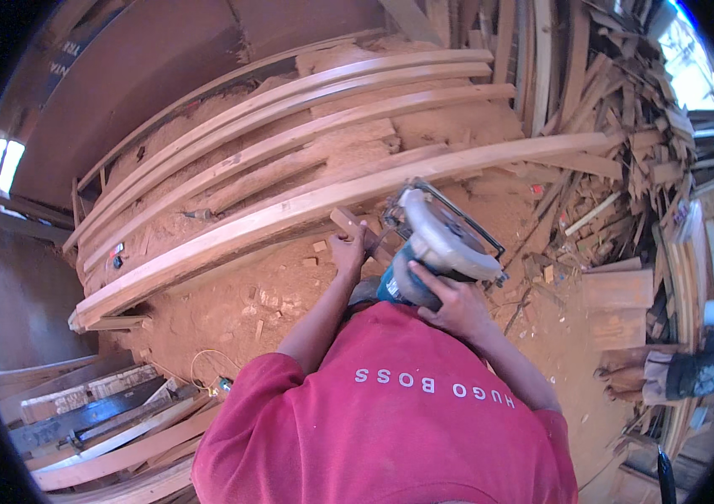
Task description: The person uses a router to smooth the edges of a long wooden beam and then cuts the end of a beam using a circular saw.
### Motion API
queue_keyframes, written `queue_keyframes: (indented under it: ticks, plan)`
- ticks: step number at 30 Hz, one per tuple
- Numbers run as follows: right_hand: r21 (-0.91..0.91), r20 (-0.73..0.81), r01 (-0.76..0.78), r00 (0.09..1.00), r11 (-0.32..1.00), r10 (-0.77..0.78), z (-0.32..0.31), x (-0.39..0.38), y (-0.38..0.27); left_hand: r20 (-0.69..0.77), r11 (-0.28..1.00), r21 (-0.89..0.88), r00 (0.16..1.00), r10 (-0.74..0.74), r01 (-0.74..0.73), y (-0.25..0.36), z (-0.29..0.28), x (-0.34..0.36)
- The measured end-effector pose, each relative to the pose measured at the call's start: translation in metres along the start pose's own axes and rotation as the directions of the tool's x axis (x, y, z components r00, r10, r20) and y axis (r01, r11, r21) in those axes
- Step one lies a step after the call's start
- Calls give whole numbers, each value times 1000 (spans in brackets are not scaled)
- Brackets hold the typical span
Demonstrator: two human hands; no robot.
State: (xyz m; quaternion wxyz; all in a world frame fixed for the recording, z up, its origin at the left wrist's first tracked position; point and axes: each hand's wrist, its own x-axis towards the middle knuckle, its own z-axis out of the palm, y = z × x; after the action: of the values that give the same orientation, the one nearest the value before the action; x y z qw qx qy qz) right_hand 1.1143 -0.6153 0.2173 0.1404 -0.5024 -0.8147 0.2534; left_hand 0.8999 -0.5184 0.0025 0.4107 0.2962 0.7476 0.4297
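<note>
Closest to you is your red shirt point(399, 420), and just beyond it your right hand point(460, 304) is wrapped around the rear of a power saw point(449, 244). The saw sits ahead of your chest, slightly to the right, its round guard facing up. Just left of it, your left hand point(347, 254) grips a short wooden block point(348, 221), which slants toward the saw. Past both hands, a long beam point(273, 225) stretches across the dusty ground point(231, 311); farther away lie more beams point(290, 137), with scrap wood point(651, 126) heaped at the far right.
</note>
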Motion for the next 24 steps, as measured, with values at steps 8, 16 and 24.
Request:
queue_keyframes:
  ticks: [8,16,24]
  plan:
    - [301,-335,-184,898,936,284,24,107,-23,635,949,-166,765,-106,269,47,-58,121]
    - [442,-571,-478,503,759,649,14,123,-33,551,993,-41,831,-71,111,81,-134,240]
    - [452,-460,-616,459,645,760,27,74,-29,155,739,-619,964,-215,264,38,-177,487]
